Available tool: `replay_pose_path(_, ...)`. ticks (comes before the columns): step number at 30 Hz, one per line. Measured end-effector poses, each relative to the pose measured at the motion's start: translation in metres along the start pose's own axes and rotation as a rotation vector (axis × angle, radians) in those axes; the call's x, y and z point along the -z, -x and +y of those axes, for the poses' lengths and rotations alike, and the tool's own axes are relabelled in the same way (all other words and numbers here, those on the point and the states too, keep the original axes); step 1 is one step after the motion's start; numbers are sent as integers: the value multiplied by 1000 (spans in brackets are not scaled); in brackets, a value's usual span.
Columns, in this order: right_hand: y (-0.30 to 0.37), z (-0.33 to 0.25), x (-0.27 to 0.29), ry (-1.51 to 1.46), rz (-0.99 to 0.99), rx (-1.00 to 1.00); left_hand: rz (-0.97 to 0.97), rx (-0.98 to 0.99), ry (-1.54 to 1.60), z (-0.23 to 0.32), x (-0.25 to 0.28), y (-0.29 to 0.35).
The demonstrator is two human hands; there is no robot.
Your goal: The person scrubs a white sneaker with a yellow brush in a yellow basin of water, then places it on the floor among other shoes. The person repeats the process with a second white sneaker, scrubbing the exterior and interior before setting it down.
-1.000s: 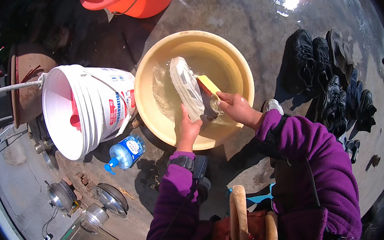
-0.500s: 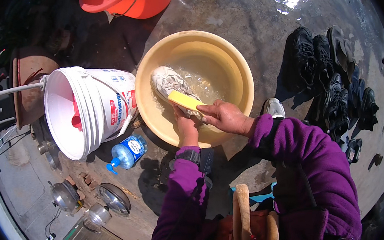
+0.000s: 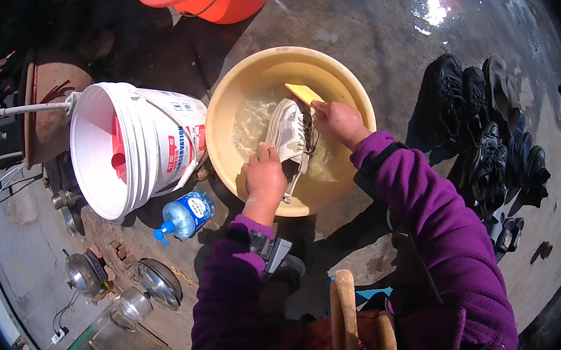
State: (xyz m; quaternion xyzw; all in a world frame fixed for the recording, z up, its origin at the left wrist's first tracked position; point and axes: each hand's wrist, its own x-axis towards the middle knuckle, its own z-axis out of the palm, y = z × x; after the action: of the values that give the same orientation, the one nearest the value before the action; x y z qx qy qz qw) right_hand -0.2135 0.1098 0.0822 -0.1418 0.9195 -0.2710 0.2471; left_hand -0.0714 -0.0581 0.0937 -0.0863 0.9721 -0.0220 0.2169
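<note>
A yellow basin (image 3: 361, 100) on the ground holds shallow water and a white-and-grey sneaker (image 3: 286, 132) with dark wet laces. The sneaker is tilted, its pale sole edge toward the left and its laces toward the right. My left hand (image 3: 264, 174) grips it from the near left side; part of the grip is hidden. At the basin's right, my right hand (image 3: 342, 123) is closed around the near end of a flat yellow scrub brush (image 3: 303, 93). That brush sits beyond the sneaker's upper end, and its bristles are out of sight.
Left of the basin, a white bucket (image 3: 139, 148) lies tipped with something red inside. A blue pump bottle (image 3: 188, 215) is nearer me. An orange-red bucket (image 3: 230, 1) stands at the back. Several dark shoes (image 3: 450, 94) line the right; metal pots (image 3: 87, 273) are left.
The sneaker has turned, its upper end swinging rightward. My left hand has shifted to its left side. The brush has moved up and right with my right hand, off the sneaker.
</note>
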Motion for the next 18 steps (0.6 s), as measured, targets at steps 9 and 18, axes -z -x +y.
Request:
replay_pose_path(9,50,17,-3,130,-115,216,104,-52,144,38,-27,33)
replay_pose_path(18,5,47,-45,-33,97,-41,9,132,779,-39,-47,-10)
